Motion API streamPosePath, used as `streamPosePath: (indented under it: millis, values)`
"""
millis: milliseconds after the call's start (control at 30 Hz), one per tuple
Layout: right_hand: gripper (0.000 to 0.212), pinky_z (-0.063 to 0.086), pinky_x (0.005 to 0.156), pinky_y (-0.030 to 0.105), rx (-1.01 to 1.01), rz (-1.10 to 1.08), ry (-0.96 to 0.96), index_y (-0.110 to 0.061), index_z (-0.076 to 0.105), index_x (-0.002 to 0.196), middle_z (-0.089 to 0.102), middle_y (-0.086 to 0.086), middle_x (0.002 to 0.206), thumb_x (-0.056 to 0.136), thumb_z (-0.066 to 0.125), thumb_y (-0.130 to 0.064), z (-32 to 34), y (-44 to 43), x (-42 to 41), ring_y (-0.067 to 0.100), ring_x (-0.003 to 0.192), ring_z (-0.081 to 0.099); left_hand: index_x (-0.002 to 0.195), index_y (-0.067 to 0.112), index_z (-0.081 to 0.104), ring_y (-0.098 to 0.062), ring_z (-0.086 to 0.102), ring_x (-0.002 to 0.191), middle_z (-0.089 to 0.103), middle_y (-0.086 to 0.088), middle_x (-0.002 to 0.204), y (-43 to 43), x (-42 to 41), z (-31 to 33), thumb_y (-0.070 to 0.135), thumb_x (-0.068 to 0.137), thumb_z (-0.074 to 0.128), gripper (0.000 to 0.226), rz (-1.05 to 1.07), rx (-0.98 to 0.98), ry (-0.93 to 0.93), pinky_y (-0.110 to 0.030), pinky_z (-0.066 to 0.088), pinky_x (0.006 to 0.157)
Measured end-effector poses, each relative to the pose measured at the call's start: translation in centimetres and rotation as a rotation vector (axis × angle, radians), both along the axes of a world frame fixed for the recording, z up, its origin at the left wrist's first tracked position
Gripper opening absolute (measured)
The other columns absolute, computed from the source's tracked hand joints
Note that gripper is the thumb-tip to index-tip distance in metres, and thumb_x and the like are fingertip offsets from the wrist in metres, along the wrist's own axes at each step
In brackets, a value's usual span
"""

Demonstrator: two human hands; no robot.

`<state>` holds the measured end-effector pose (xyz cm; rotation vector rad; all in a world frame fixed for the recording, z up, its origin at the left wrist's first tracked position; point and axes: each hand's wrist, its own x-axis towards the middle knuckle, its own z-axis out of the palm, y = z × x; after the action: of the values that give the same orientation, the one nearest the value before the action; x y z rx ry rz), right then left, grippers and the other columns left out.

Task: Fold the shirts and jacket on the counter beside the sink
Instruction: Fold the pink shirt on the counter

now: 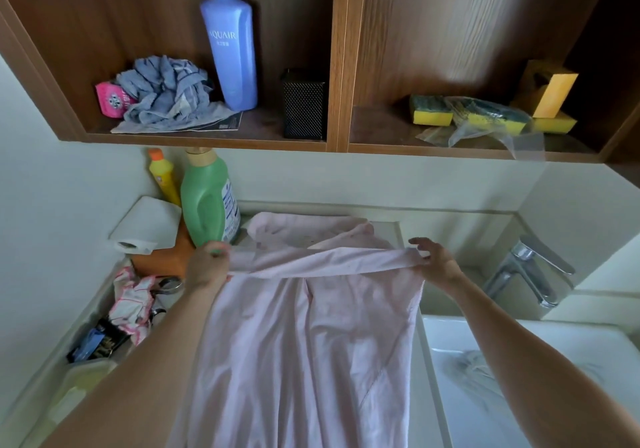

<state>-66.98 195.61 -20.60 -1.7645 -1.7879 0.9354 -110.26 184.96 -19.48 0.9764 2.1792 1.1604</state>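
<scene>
A pale pink shirt [304, 336] lies lengthwise on the white counter [391, 231] left of the sink, its collar at the far end. A band of its fabric is stretched sideways across the shirt between my hands. My left hand [207, 267] grips the left end of that band beside the green bottle. My right hand [433, 260] pinches the right end near the counter's edge, other fingers spread. The shirt's lower part hangs off the near edge, out of view.
A green detergent bottle [207, 201], a yellow bottle [162, 175], a paper roll [147, 222] on an orange box and a pink-edged cloth [133, 300] crowd the counter's left. The sink [519, 378] and tap [530, 267] lie right. A wooden shelf [207, 137] hangs overhead.
</scene>
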Motion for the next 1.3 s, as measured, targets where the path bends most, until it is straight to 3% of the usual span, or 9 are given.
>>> streamPosePath:
  millis: [100,233,433,533,600,867,1100,1200,1300]
  values:
    - [0.087,0.050,0.091,0.040,-0.253,0.017,-0.032,-0.020,0.032,0.150,0.046,0.013,0.143,0.078,0.083,-0.016,-0.9,0.3,0.4,0.032,0.125,0.052,0.099,0.012,0.076,-0.031,0.066,0.103,0.072,-0.015,0.114,-1.0,-1.7,-2.8,0.017,0.093,0.060,0.018,-0.130,-0.315,0.216,-0.029,0.049,0.080]
    - [0.043,0.055,0.078,0.037,-0.434,-0.047,0.217,-0.025,0.052,0.136,0.068,0.006,0.115,0.095,0.066,-0.025,-2.7,0.5,0.5,0.022,0.100,0.066,0.121,0.004,0.066,-0.030,0.061,0.107,0.064,-0.019,0.126,-1.3,-2.2,-5.3,0.014,0.087,0.071,0.036,-0.159,-0.333,0.172,-0.027,0.040,0.079]
    - [0.027,0.057,0.072,0.039,-0.010,-0.070,-0.019,-0.018,0.071,0.109,0.066,0.013,0.109,0.087,0.067,-0.003,-4.5,0.8,-0.7,0.032,0.085,0.067,0.110,0.002,0.071,-0.037,0.066,0.101,0.071,-0.017,0.106,-0.5,-2.3,-6.2,0.018,0.084,0.075,0.030,-0.147,-0.271,0.127,-0.036,0.049,0.077]
    - [0.014,0.046,0.060,0.029,0.022,-0.077,-0.041,-0.022,0.066,0.088,0.068,0.004,0.091,0.091,0.064,-0.009,-4.3,1.2,-1.4,0.027,0.078,0.066,0.072,0.008,0.064,-0.034,0.063,0.080,0.061,-0.011,0.069,-0.1,-2.5,-5.7,0.026,0.087,0.068,0.024,-0.157,-0.231,0.174,-0.035,0.033,0.059]
    - [0.016,0.040,0.060,0.030,0.048,-0.054,-0.054,-0.020,0.060,0.088,0.065,0.006,0.084,0.094,0.055,-0.006,-4.0,2.1,-1.4,0.026,0.076,0.061,0.078,0.004,0.058,-0.041,0.060,0.083,0.060,-0.020,0.076,0.3,-2.8,-5.1,0.019,0.093,0.063,0.022,-0.117,-0.198,0.215,-0.034,0.027,0.062]
    - [0.021,0.040,0.056,0.029,0.017,-0.114,0.264,-0.018,0.063,0.081,0.070,0.013,0.071,0.092,0.056,-0.002,-1.5,4.6,-0.9,0.021,0.058,0.054,0.072,0.004,0.051,-0.033,0.050,0.070,0.052,-0.011,0.068,1.1,-4.8,-3.7,0.013,0.096,0.049,0.026,-0.009,-0.078,0.230,-0.036,0.029,0.056]
    - [0.004,0.047,0.071,0.023,0.199,-0.084,-0.128,-0.024,0.068,0.091,0.060,0.001,0.095,0.089,0.069,-0.022,-1.7,3.6,-1.0,0.017,0.080,0.062,0.135,0.010,0.055,-0.031,0.059,0.105,0.058,-0.016,0.132,0.1,-3.8,-6.6,0.009,0.090,0.067,0.047,-0.009,-0.289,-0.113,-0.036,0.049,0.084]
    - [0.019,0.044,0.056,0.009,0.185,0.093,-0.154,-0.037,0.065,0.077,0.068,-0.010,0.076,0.090,0.068,-0.023,-2.1,2.0,-1.2,0.012,0.072,0.066,0.124,0.023,0.062,-0.027,0.060,0.108,0.062,-0.010,0.130,0.3,-3.6,-6.3,0.013,0.091,0.067,0.035,-0.017,-0.071,-0.260,-0.041,0.049,0.095]
    - [0.014,0.052,0.082,0.019,0.133,0.203,-0.187,-0.036,0.068,0.093,0.068,-0.010,0.097,0.086,0.075,-0.027,-2.9,0.7,-1.0,0.013,0.092,0.065,0.124,0.025,0.065,-0.021,0.055,0.124,0.062,0.001,0.131,0.4,-3.2,-5.0,0.026,0.094,0.067,0.031,-0.114,0.050,-0.431,-0.042,0.041,0.109]
